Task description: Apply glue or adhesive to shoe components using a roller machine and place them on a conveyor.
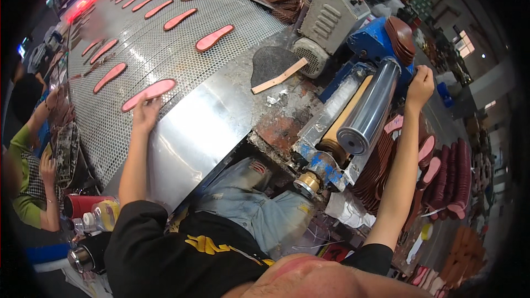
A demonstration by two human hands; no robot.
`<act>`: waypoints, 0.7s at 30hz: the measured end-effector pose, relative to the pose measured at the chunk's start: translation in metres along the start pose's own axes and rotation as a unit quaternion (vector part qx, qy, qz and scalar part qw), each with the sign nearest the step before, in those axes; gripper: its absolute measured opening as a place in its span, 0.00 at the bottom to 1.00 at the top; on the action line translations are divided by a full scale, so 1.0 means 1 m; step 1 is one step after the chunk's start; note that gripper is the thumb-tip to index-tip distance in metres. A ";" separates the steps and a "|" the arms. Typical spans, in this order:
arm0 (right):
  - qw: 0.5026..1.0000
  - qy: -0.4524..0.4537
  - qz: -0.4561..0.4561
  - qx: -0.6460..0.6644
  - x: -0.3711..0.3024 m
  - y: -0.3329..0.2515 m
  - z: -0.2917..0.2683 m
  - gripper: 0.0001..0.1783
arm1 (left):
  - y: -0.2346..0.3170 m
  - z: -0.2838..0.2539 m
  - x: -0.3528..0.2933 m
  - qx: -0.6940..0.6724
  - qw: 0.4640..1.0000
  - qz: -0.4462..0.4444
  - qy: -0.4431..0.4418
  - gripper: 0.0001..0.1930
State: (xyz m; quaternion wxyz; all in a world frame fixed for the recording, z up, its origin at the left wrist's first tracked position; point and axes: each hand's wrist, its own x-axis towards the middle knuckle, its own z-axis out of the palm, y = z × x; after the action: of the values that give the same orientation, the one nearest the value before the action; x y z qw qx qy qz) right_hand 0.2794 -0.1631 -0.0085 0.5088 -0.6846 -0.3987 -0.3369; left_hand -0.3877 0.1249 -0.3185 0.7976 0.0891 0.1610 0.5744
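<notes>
My left hand (146, 113) has its fingers closed on the near edge of a pink insole (160, 86) with a dark rim, at the near end of a perforated metal conveyor (138, 58). My right hand (421, 85) is raised at the right, beyond a shiny metal roller (371, 107). Its fingers are curled together, and whatever they may hold cannot be made out. Close behind that hand, a stack of brown soles (400, 38) rests on the blue part (370, 38) of the roller machine. More pink insoles (214, 38) lie spaced out along the conveyor.
A grey motor housing (334, 16) stands beyond the roller. Piles of brown soles (375, 174) and dark red soles (455, 179) are at the right. Another person in a green sleeve (25, 204) works at the left, near bottles (102, 215). A smooth metal sheet (201, 127) borders the conveyor.
</notes>
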 end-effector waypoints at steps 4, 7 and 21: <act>1.000 -0.004 0.022 0.003 -0.001 0.000 -0.002 0.19 | 0.045 -0.035 -0.017 0.103 0.990 0.014 0.094 0.20; 0.999 -0.007 0.030 -0.008 -0.001 0.003 -0.006 0.19 | 0.037 -0.045 -0.018 0.193 0.970 0.009 0.145 0.19; 1.000 -0.004 0.023 0.005 -0.001 0.012 -0.002 0.19 | 0.114 -0.092 -0.003 0.133 0.920 0.226 0.290 0.11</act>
State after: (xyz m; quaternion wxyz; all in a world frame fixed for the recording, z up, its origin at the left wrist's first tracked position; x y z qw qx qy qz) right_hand 0.2898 -0.1671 -0.0142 0.5180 -0.6927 -0.3867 -0.3200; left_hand -0.5228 0.1555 -0.3664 0.5455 0.0583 0.4359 0.7135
